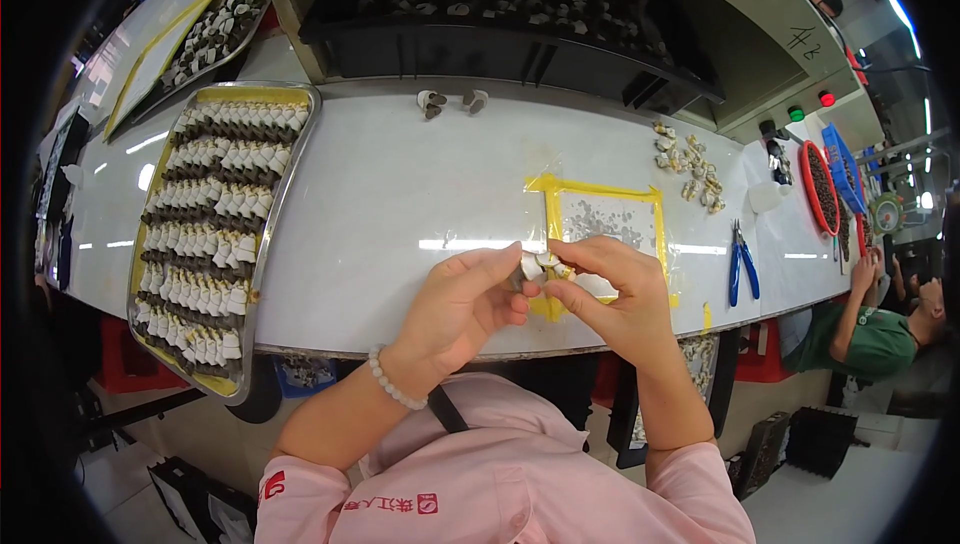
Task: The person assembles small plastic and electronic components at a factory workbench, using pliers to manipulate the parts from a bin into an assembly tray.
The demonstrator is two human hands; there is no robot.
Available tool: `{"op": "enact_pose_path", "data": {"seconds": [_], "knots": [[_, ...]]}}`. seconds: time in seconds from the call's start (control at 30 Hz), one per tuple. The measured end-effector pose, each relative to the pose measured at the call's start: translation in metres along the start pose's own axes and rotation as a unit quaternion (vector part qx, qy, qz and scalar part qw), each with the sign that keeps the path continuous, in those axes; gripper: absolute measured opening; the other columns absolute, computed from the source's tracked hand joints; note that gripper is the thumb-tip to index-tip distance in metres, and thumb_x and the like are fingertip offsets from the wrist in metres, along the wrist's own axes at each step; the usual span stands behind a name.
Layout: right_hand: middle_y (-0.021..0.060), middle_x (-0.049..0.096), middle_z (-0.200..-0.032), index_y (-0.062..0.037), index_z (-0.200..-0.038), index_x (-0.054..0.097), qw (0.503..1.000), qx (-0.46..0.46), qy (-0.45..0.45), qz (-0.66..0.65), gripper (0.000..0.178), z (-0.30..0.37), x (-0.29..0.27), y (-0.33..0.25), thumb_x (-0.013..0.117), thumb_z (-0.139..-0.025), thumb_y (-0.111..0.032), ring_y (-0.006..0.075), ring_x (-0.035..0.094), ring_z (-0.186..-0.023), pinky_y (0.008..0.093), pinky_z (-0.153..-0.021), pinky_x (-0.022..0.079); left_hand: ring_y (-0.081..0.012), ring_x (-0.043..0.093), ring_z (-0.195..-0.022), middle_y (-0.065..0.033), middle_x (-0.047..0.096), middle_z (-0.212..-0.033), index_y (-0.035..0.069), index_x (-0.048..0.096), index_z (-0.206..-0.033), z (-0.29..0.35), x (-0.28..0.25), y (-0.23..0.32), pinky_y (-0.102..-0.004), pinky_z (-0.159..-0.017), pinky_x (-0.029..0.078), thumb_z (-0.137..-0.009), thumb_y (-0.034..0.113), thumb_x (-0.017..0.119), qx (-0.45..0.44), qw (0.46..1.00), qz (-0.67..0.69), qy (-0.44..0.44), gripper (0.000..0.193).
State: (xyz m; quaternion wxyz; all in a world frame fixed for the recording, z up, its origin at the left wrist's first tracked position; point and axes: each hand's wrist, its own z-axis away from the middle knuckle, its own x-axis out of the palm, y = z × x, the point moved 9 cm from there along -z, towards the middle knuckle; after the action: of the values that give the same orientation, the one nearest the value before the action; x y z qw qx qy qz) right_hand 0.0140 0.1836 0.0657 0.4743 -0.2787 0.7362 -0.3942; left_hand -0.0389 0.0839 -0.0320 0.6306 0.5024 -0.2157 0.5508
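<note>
Close in front of me, both hands meet over the table's near edge. Between the thumb and fingers of my left hand (455, 306) is a small white figurine part (532, 267), its lower end hidden by the fingers. My right hand (625, 294) pinches a small white-and-gold piece (557, 266) against it; the two touch, but I cannot tell whether they are joined. Just beyond the hands lies a yellow-taped square sheet (652, 206) with grey specks. Loose white-and-gold pieces (692, 166) are scattered farther right.
At left, a metal tray (262, 289) carries rows of white-and-dark parts. Two similar parts (431, 103) stand at the back, before a black bin (430, 49) heaped with more. Blue-handled nippers (742, 272) lie right. Red baskets (820, 189) and a green-shirted person (870, 339) are farther right.
</note>
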Motion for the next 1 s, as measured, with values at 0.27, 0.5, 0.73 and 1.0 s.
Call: {"op": "enact_pose_path", "data": {"seconds": [0.27, 0.5, 0.73, 1.0], "knots": [[0.0113, 0.066, -0.078, 0.0015, -0.101, 0.067, 1.0, -0.008, 0.012, 0.019, 0.027, -0.005, -0.002, 0.003, 0.072, -0.074, -0.005, 0.0196, 0.065, -0.066, 0.0278, -0.06, 0.049, -0.013, 0.059, -0.07, -0.0082, 0.064, -0.085, 0.0, 0.061, -0.099, -0.001, 0.005, 0.003, -0.0259, -0.064, 0.051, -0.091, 0.021, 0.058, 0.007, 1.0, 0.01, -0.011, 0.022], [0.0115, 0.067, -0.081, 0.0031, -0.102, 0.067, 0.999, 0.043, -0.009, 0.014, 0.03, -0.002, -0.003, 0.01, 0.073, -0.074, -0.003, 0.0159, 0.064, -0.073, 0.0248, -0.066, 0.052, -0.015, 0.06, -0.073, -0.0109, 0.064, -0.089, -0.002, 0.061, -0.1, -0.003, 0.002, 0.001, -0.0282, -0.065, 0.051, -0.091, 0.017, 0.059, 0.013, 1.0, -0.005, -0.005, 0.021], [0.0119, 0.068, -0.084, 0.0046, -0.097, 0.067, 0.996, 0.083, -0.003, -0.031, 0.026, 0.002, -0.006, 0.019, 0.075, -0.073, -0.003, 0.0152, 0.065, -0.075, 0.0248, -0.069, 0.054, -0.0161, 0.06, -0.07, -0.0114, 0.064, -0.085, -0.002, 0.062, -0.098, -0.005, -0.001, -0.003, -0.0296, -0.064, 0.051, -0.09, 0.015, 0.058, 0.012, 1.0, -0.021, 0.004, 0.019], [0.0122, 0.067, -0.082, 0.0052, -0.094, 0.068, 0.992, 0.109, -0.03, -0.048, 0.025, -0.002, -0.003, 0.024, 0.076, -0.072, -0.004, 0.0144, 0.065, -0.072, 0.0236, -0.065, 0.053, -0.0178, 0.061, -0.066, -0.014, 0.065, -0.085, -0.003, 0.06, -0.099, -0.005, -0.004, -0.001, -0.0271, -0.06, 0.053, -0.094, 0.016, 0.052, 0.031, 0.999, -0.044, 0.005, 0.021]]}}
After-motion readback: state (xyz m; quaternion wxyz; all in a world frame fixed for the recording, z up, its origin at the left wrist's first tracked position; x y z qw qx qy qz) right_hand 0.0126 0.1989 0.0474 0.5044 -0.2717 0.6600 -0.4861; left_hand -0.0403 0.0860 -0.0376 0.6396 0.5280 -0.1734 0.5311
